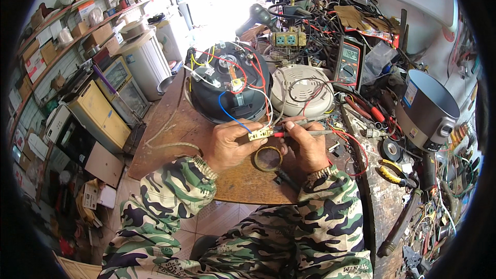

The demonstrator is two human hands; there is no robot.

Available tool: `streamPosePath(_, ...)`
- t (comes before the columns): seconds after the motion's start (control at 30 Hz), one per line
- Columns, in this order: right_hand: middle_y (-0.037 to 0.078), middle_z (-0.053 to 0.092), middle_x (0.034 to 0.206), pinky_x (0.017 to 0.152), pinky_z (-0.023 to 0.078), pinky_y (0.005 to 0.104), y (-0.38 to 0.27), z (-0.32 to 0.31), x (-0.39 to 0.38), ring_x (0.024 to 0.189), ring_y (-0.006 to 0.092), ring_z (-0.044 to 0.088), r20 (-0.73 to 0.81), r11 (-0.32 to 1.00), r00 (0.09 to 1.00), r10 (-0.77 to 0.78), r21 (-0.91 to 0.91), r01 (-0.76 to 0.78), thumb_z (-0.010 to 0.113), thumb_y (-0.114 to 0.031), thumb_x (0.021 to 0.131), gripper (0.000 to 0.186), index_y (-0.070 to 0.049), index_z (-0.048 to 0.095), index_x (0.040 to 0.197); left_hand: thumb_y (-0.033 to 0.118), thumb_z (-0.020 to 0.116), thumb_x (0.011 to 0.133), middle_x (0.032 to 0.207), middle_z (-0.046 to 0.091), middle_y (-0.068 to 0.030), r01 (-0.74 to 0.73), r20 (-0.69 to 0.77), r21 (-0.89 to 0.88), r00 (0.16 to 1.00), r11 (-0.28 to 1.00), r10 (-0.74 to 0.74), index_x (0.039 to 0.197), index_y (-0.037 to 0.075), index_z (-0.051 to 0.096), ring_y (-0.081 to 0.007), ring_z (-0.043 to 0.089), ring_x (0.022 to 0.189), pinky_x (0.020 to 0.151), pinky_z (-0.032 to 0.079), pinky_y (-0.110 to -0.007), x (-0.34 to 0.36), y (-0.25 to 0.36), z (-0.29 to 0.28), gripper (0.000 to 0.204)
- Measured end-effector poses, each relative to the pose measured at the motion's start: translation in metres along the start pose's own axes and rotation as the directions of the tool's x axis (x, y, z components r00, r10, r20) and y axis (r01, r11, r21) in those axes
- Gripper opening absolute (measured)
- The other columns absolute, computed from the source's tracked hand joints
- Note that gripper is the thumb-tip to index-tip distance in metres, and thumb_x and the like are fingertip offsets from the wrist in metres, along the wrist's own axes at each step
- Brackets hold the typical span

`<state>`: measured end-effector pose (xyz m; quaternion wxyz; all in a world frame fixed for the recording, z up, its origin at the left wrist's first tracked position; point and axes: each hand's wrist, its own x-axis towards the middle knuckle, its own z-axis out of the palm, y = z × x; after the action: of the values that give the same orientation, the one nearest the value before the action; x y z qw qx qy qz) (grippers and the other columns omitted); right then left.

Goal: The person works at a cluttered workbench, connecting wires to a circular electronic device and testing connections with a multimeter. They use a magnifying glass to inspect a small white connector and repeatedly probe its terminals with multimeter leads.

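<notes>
My left hand (pixel 231 145) pinches a small pale-yellow wired part (pixel 260 134), perhaps a switch or little board, above the wooden bench. A blue wire (pixel 235 118) and white and red wires run from it to the upturned black appliance base (pixel 206 97) behind. In my right hand (pixel 308 147) are multimeter probes; a red one (pixel 279 135) points at the part's right end, and a dark one lies close beside it. Whether the tips touch metal is too small to tell. The multimeter (pixel 350 62) stands propped behind to the right, its display lit.
Beside the black base lies a round beige vented cover (pixel 302 93). A brass-coloured ring (pixel 268 158) rests under my hands. To the right are a grey pot-shaped housing (pixel 429 108), black tape (pixel 391 150), yellow-black pliers (pixel 395 173) and tangled wires. Loaded shelves (pixel 77 5) line the left wall.
</notes>
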<state>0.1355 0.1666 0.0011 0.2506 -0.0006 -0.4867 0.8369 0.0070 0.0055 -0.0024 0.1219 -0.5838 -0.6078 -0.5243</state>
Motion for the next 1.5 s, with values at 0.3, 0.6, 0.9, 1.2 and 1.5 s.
streamPosePath(0.3,0.010,0.064,0.073,0.047,0.044,0.0281,0.006,-0.014,0.008,0.052,0.0161,0.056,-0.212,0.996,0.974,-0.085,-0.051,0.076,0.066,-0.018,0.091,0.024,0.006,0.064,0.092,0.006,0.084,0.075,0.098,0.074,-0.0127,0.053,-0.016,-0.020,0.998,0.998,-0.053,0.103,0.000,0.072,-0.0214,0.073,0.087,0.075,0.057,-0.031,-0.002,0.000,0.001,0.031)
streamPosePath(0.6,0.007,0.062,0.067,0.047,0.043,0.0291,0.019,-0.023,0.013,0.052,0.0145,0.055,-0.355,0.959,0.929,-0.105,-0.282,0.001,0.070,-0.018,0.087,0.022,0.003,0.066,0.081,0.009,0.084,0.075,0.095,0.074,-0.0116,0.065,-0.029,0.032,0.998,0.997,-0.064,0.104,0.003,0.073,-0.0225,0.072,0.085,0.074,0.056,-0.031,-0.003,0.000,0.001,0.031)
streamPosePath(0.9,0.006,0.062,0.066,0.048,0.042,0.0292,0.025,-0.030,0.015,0.052,0.0138,0.054,-0.370,0.953,0.925,-0.087,-0.303,-0.031,0.071,-0.018,0.086,0.023,0.002,0.066,0.077,0.011,0.085,0.076,0.097,0.074,-0.0121,0.080,-0.015,0.042,0.997,0.996,-0.079,0.102,0.001,0.072,-0.0212,0.072,0.087,0.076,0.057,-0.031,-0.002,0.007,-0.002,0.031)
streamPosePath(1.2,0.005,0.064,0.075,0.052,0.043,0.0285,0.029,-0.033,0.013,0.060,0.0136,0.056,-0.397,0.944,0.916,-0.063,-0.321,-0.075,0.072,-0.020,0.086,0.023,0.002,0.066,0.085,0.012,0.081,0.079,0.100,0.073,-0.0125,0.068,-0.011,-0.002,0.998,0.998,-0.068,0.108,0.003,0.071,-0.0228,0.072,0.087,0.075,0.057,-0.032,-0.002,0.008,-0.003,0.032)
streamPosePath(1.5,0.006,0.064,0.075,0.054,0.045,0.0290,0.028,-0.031,0.012,0.061,0.0147,0.056,-0.418,0.932,0.906,-0.072,-0.350,-0.088,0.071,-0.019,0.086,0.021,0.001,0.066,0.086,0.009,0.083,0.078,0.099,0.074,-0.0121,0.112,0.003,-0.018,0.994,0.994,-0.112,0.107,0.002,0.072,-0.0204,0.072,0.089,0.076,0.057,-0.031,-0.002,0.012,-0.005,0.032)
